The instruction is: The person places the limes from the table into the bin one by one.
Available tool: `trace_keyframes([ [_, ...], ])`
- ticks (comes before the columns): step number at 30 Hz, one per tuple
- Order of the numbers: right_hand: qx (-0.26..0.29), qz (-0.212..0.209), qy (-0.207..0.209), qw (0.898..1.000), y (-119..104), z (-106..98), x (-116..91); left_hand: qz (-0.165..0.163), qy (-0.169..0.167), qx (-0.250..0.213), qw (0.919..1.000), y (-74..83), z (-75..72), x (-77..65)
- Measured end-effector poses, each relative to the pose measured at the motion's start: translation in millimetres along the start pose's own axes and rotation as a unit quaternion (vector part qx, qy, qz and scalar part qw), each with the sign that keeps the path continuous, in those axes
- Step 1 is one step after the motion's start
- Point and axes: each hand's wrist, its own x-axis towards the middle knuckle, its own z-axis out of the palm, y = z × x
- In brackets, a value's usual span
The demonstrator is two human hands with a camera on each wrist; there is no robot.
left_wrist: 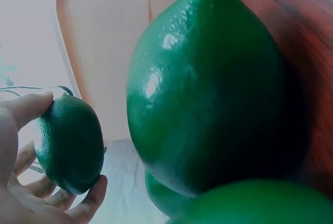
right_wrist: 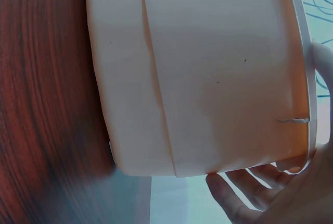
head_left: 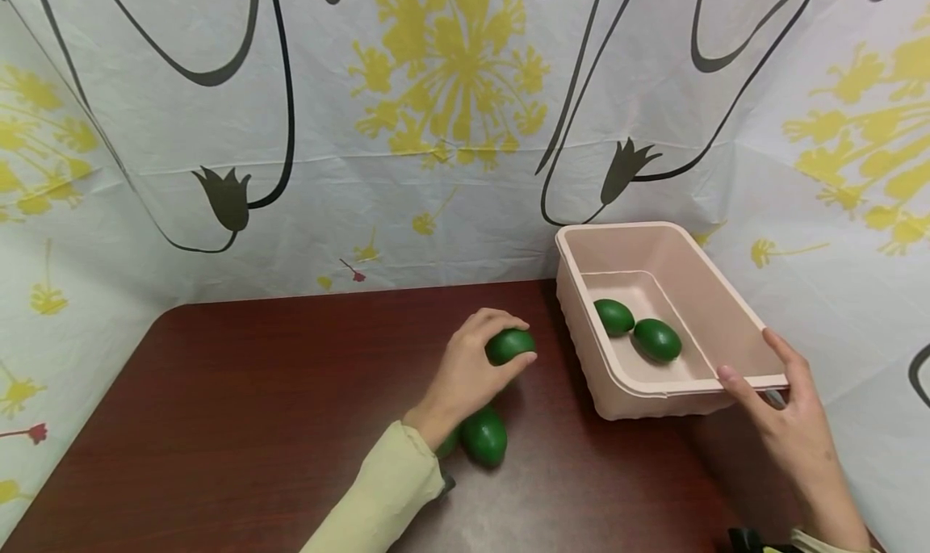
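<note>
My left hand holds a green lime between thumb and fingers, over the table just left of the bin. In the left wrist view this lime sits against the curved fingertips. Close to that wrist lie more limes, one large and glossy lime in front of others. The head view shows a lime beside my forearm, another partly hidden by the wrist. My right hand grips the near right corner of a pale pink plastic bin, thumb at the rim and fingers along the outer wall.
Inside the bin, a lime and a second lime lie side by side on the left. The dark red-brown wooden table reaches back to a white cloth printed with yellow flowers and grey stems.
</note>
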Motion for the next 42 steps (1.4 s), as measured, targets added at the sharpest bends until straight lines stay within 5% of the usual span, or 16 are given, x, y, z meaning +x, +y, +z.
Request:
trace_keyframes([
  [42, 0.008, -0.005, 0.002, 1.000, 1.3, 0.2, 0.5, 0.044, -0.020, -0.017, 0.9987, 35.0, 22.2, 16.7],
])
